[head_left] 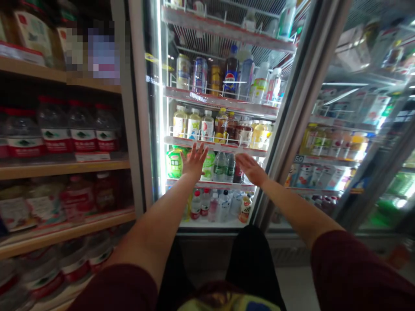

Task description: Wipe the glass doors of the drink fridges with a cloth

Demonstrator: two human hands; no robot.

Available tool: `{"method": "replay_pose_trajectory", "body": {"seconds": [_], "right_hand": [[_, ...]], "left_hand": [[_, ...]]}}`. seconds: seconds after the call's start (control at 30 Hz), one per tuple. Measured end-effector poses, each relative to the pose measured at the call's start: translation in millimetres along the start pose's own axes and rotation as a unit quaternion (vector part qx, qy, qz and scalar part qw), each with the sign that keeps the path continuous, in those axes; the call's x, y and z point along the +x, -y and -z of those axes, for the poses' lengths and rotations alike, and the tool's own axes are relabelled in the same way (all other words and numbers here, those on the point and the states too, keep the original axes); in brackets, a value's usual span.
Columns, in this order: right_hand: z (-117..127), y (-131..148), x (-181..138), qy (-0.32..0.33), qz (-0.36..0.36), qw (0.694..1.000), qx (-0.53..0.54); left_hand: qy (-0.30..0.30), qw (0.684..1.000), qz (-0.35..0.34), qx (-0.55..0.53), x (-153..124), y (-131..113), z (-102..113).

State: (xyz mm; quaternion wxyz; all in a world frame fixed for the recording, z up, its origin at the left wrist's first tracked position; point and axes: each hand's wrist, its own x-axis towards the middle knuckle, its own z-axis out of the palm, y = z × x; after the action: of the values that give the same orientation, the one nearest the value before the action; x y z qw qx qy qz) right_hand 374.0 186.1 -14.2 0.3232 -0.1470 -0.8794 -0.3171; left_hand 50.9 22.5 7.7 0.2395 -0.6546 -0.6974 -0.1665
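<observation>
Both arms stretch forward toward a lit drinks fridge with wire shelves. My left hand (194,163) is raised with its fingers spread and nothing in it, in front of a green-labelled bottle (208,166) and beside a green pouch-like pack (174,163). My right hand (251,168) is held out flat, its fingers extended and holding nothing. Between the hands stand clear bottles with green labels (220,166). Just above them runs a shelf edge (227,147) carrying a row of juice bottles (193,124). Whether either hand touches anything cannot be made out.
Wooden shelves (65,170) with red-capped water bottles (81,129) stand at the left. A metal door frame (295,108) borders the fridge on the right, with more glass-fronted drinks beyond. Small bottles (195,205) line the fridge's bottom shelf. My knees are close to its base.
</observation>
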Motion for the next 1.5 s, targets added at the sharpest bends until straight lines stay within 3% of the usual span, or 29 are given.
{"method": "replay_pose_trajectory", "body": {"seconds": [0.1, 0.17, 0.23, 0.3, 0.33, 0.43, 0.5, 0.57, 0.63, 0.7, 0.77, 0.8, 0.87, 0.93, 1.03, 1.1, 1.17, 1.23, 1.27, 1.33, 1.4, 1.47, 1.5], "right_hand": [[2.4, -1.5, -19.1, 0.064, 0.068, 0.996, -0.010], [12.7, -21.0, -12.4, 0.019, 0.002, 1.000, -0.023], [20.6, -38.9, -0.9, -0.065, -0.109, 0.991, -0.035], [19.0, -39.4, 2.1, -0.121, -0.183, 0.975, -0.041], [14.3, -31.5, -2.0, -0.121, -0.184, 0.975, -0.039], [-6.1, 9.3, -29.2, -0.015, -0.042, 0.999, -0.010], [-14.4, 27.6, -42.3, 0.065, 0.063, 0.996, 0.010], [-11.3, 25.3, -36.5, 0.086, 0.086, 0.992, 0.014], [0.7, 7.5, -11.2, 0.043, 0.024, 0.999, 0.011], [12.6, -9.9, 21.9, -0.044, -0.085, 0.995, 0.009], [16.5, -11.6, 46.7, -0.117, -0.175, 0.978, 0.009], [14.9, -4.8, 52.5, -0.123, -0.184, 0.975, 0.010], [7.1, 18.8, 51.2, -0.064, -0.123, 0.990, 0.018], [-0.9, 41.7, 41.3, 0.043, -0.005, 0.999, 0.030], [0.2, 46.2, 39.6, 0.129, 0.099, 0.986, 0.040], [10.0, 31.3, 55.2, 0.090, 0.060, 0.993, 0.038], [19.2, 17.0, 76.1, 0.002, -0.046, 0.998, 0.034], [20.7, 16.0, 90.0, -0.065, -0.136, 0.988, 0.033], [18.2, 21.7, 91.5, -0.071, -0.148, 0.986, 0.034], [9.7, 40.6, 84.1, -0.018, -0.089, 0.995, 0.040], [2.2, 57.0, 71.1, 0.079, 0.036, 0.995, 0.047], [1.4, 58.6, 65.1, 0.147, 0.123, 0.980, 0.046], [4.0, 53.1, 67.0, 0.152, 0.129, 0.979, 0.041]], "left_hand": [[-0.001, 1.000, 0.000, -0.001, 0.1, 0.4, -2.0], [-0.003, 1.000, 0.001, -0.004, -0.5, 0.0, -1.1], [-0.001, 1.000, 0.003, -0.008, -1.4, -1.0, 1.4], [0.005, 1.000, 0.007, -0.009, -2.1, -2.0, 4.5], [0.009, 1.000, 0.008, -0.009, -2.3, -2.4, 5.8], [0.012, 1.000, 0.008, -0.007, -2.7, -2.6, 6.8], [0.011, 1.000, 0.006, -0.006, -2.7, -2.1, 5.1], [0.007, 1.000, 0.003, -0.005, -2.4, -1.4, 2.7], [0.003, 1.000, 0.005, -0.004, -1.9, -0.9, 1.1], [0.006, 1.000, 0.007, -0.004, -1.5, -0.8, 1.3], [0.012, 1.000, 0.011, -0.005, -1.5, -1.2, 2.7], [0.014, 1.000, 0.012, -0.005, -1.7, -1.4, 3.5], [0.011, 1.000, 0.012, -0.001, -2.5, -1.9, 4.5], [0.004, 1.000, 0.010, 0.003, -3.4, -2.2, 4.1], [-0.004, 1.000, 0.006, 0.005, -3.7, -2.1, 2.3], [-0.002, 1.000, 0.006, 0.007, -3.4, -2.1, 2.4], [0.002, 1.000, 0.008, 0.007, -3.2, -2.7, 4.4], [0.011, 1.000, 0.009, 0.003, -3.6, -3.5, 7.2], [0.016, 1.000, 0.009, 0.000, -4.0, -3.9, 8.5], [0.017, 1.000, 0.010, -0.003, -5.0, -4.4, 10.0], [0.012, 1.000, 0.008, -0.002, -5.9, -4.5, 9.8], [0.005, 1.000, 0.006, 0.003, -5.9, -4.0, 8.6], [0.005, 1.000, 0.006, 0.005, -5.7, -3.8, 8.0]]}}
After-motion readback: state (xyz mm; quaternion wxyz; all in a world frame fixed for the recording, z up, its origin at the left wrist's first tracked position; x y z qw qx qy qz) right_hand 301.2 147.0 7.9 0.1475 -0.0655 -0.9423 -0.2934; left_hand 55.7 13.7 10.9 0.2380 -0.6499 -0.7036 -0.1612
